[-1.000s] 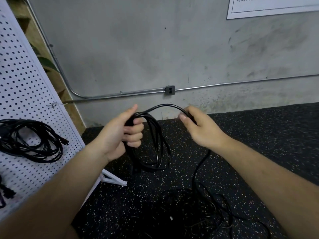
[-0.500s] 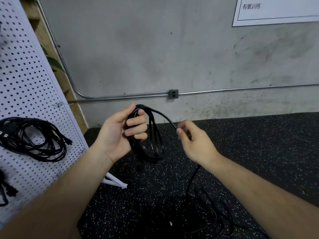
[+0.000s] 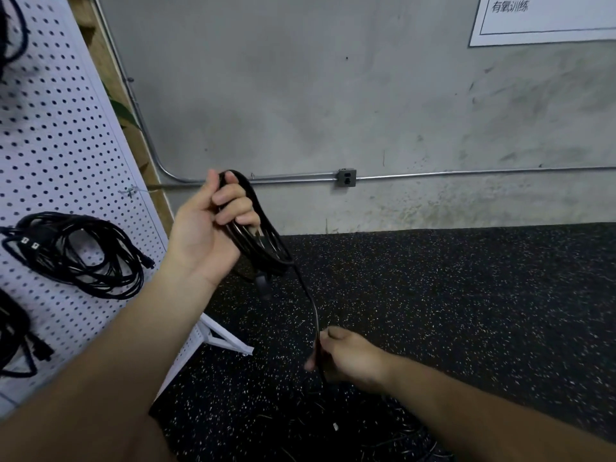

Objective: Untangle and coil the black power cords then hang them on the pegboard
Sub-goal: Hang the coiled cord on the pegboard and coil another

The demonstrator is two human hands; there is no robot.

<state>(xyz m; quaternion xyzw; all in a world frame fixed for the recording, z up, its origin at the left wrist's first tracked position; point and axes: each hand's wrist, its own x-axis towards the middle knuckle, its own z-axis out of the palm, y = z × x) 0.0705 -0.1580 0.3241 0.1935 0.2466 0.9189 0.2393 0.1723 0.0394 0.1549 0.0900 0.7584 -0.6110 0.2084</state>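
The left hand (image 3: 206,231) is gripping the coiled black power cord (image 3: 266,251) raised beside the pegboard (image 3: 66,145), gathering loops for hanging; the right hand (image 3: 353,360) is pinching its loose tail (image 3: 312,305) low, seemingly feeding slack from the dim floor tangle (image 3: 300,428).

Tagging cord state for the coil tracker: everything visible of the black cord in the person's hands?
The black power cord looks smooth and rubber-jacketed. Several loops are gathered into a narrow coil that the left hand grips near the top, fingers curled round them; the coil hangs tilted down to the right. A plug end dangles under it. One strand leaves the coil's lower end and curves down into the right hand, which grips it. Beyond that it is lost against the dark floor.
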